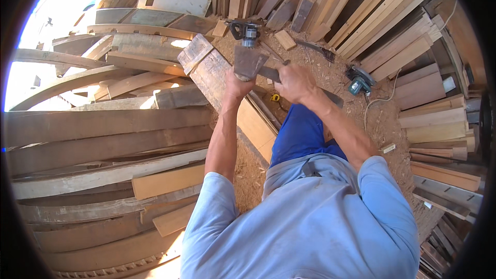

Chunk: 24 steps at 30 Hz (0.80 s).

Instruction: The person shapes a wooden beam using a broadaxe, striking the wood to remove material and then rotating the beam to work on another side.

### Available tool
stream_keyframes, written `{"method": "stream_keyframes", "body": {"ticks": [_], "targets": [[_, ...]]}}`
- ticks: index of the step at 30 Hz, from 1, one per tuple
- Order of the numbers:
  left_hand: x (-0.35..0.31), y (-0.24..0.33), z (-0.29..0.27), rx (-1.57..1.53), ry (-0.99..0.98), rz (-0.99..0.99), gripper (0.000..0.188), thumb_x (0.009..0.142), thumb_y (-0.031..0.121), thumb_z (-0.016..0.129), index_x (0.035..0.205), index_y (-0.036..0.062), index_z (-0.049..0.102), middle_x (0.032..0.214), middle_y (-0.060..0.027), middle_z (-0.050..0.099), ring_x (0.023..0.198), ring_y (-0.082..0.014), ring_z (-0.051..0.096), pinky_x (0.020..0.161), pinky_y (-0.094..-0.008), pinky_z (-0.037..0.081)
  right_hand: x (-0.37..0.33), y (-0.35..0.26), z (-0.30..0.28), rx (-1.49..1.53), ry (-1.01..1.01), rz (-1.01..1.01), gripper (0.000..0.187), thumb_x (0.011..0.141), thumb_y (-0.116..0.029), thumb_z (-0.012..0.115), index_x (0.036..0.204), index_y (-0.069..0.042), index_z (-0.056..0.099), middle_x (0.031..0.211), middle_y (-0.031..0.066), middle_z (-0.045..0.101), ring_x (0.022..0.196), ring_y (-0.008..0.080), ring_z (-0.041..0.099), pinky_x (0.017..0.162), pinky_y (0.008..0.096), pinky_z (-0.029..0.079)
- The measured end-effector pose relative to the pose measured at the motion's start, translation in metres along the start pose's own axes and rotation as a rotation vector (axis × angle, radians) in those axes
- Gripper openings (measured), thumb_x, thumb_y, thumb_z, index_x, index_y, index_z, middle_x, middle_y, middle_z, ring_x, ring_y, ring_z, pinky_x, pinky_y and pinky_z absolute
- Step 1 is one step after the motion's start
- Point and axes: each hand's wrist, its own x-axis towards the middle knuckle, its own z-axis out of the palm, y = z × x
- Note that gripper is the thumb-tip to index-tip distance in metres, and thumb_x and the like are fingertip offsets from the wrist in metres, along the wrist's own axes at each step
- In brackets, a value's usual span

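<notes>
My left hand is closed around the lower edge of a dark, flat, wedge-shaped piece. Just to its right, my right hand grips a long dark bar. The bar runs from beside the wedge-shaped piece, under my right hand, to a flat grey end past the wrist. Whether piece and bar are one tool I cannot tell. A thin brown stick ends at my right fingers; whether I hold it is unclear. Below my left hand lies a worn, paint-stained plank beside a paler board.
Ahead sits a black-and-grey power tool, and a green circular saw with a cord lies to the right. A yellow tape measure is near my knee. Sawdust covers the floor. Curved planks fill the left; stacked boards line the right.
</notes>
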Motion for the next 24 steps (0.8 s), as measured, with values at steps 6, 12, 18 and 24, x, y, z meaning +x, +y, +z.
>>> {"method": "stream_keyframes", "body": {"ticks": [6, 12, 18, 24], "targets": [[-0.019, -0.022, -0.012, -0.135, -0.059, -0.187, 0.031, 0.078, 0.006, 0.073, 0.108, 0.0025, 0.069, 0.099, -0.0107, 0.074, 0.093, -0.0175, 0.069, 0.083, -0.0326, 0.054, -0.016, -0.026, -0.006, 0.548, 0.481, -0.201, 0.017, 0.083, -0.023, 0.066, 0.089, -0.008, 0.071, 0.081, 0.0204, 0.069, 0.079, 0.0419, 0.068, 0.072, 0.0493, 0.054], [-0.033, -0.021, -0.016, 0.095, -0.009, 0.047, 0.03, 0.081, 0.009, 0.075, 0.109, 0.0018, 0.067, 0.102, -0.0105, 0.072, 0.094, -0.0211, 0.069, 0.083, -0.0337, 0.054, -0.007, -0.013, 0.014, 0.053, 0.015, -0.098, 0.026, 0.082, -0.025, 0.068, 0.096, -0.003, 0.07, 0.082, 0.0218, 0.07, 0.08, 0.0411, 0.069, 0.073, 0.0488, 0.055], [-0.043, -0.031, -0.007, -0.098, 0.185, -0.033, 0.039, 0.077, 0.005, 0.076, 0.115, 0.0003, 0.066, 0.106, -0.0104, 0.072, 0.099, -0.0211, 0.068, 0.089, -0.0338, 0.053, -0.026, -0.035, 0.016, 0.378, 0.165, -0.064, 0.033, 0.081, -0.025, 0.07, 0.105, -0.002, 0.07, 0.088, 0.0231, 0.071, 0.084, 0.0396, 0.07, 0.076, 0.0443, 0.056], [-0.015, -0.056, -0.013, -0.084, 0.318, -0.128, 0.018, 0.08, 0.003, 0.074, 0.097, 0.0026, 0.068, 0.089, -0.0022, 0.067, 0.082, -0.0117, 0.062, 0.075, -0.0285, 0.051, -0.051, -0.036, 0.005, 0.658, 0.219, -0.076, 0.028, 0.086, -0.023, 0.069, 0.108, -0.005, 0.068, 0.08, 0.0176, 0.07, 0.073, 0.0317, 0.07, 0.069, 0.0408, 0.053]]}}
